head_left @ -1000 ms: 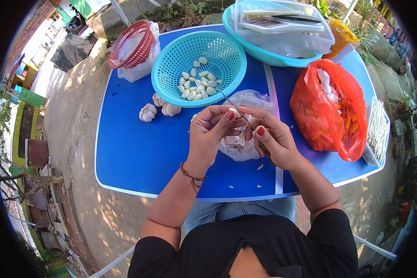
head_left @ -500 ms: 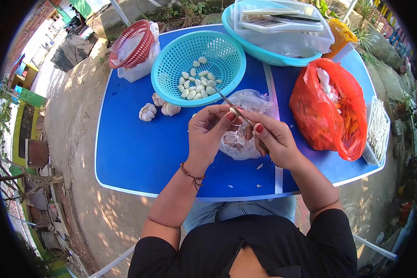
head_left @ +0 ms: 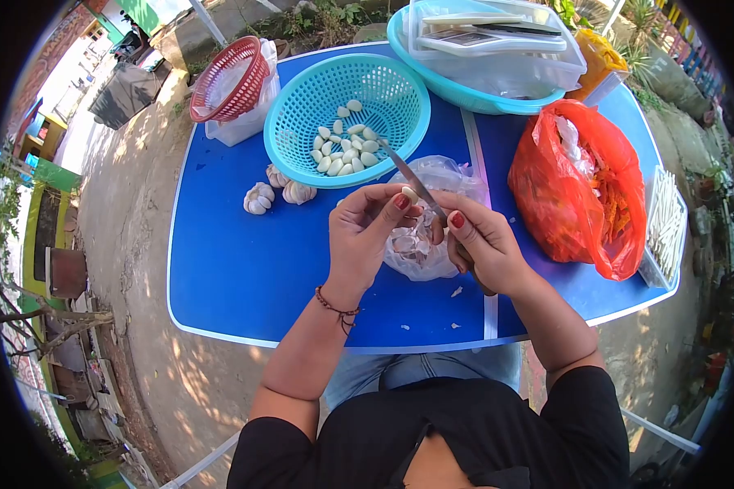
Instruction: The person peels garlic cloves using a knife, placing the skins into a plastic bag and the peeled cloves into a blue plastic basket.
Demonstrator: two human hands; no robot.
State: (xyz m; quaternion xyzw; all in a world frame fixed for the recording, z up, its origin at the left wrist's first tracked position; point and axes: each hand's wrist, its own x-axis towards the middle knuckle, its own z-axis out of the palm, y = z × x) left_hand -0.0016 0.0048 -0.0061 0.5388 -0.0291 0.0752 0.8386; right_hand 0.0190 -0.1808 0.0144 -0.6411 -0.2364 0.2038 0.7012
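Note:
Between thumb and fingers, my left hand (head_left: pixel 369 228) pinches a pale garlic clove (head_left: pixel 410 195). My right hand (head_left: pixel 483 248) is closed around the handle of a knife (head_left: pixel 416 184), whose blade points up and left, right beside the clove. Below the hands lies a clear plastic bag (head_left: pixel 420 262) with garlic skins on it. Just beyond, a turquoise colander (head_left: pixel 412 122) holds several peeled cloves (head_left: pixel 352 155). Several whole garlic bulbs (head_left: pixel 259 198) sit on the blue table (head_left: pixel 245 269), left of my hands.
A red plastic bag (head_left: pixel 538 196) with orange contents stands at the right, beside a box of white sticks (head_left: pixel 665 224). Behind are a blue basin (head_left: pixel 481 102) with a clear container (head_left: pixel 575 69) on it, and a red basket (head_left: pixel 257 90) on a white tub.
The knife blade has turned to show more of its flat side, and its handle end now shows under my right hand. The clove stays in my left hand.

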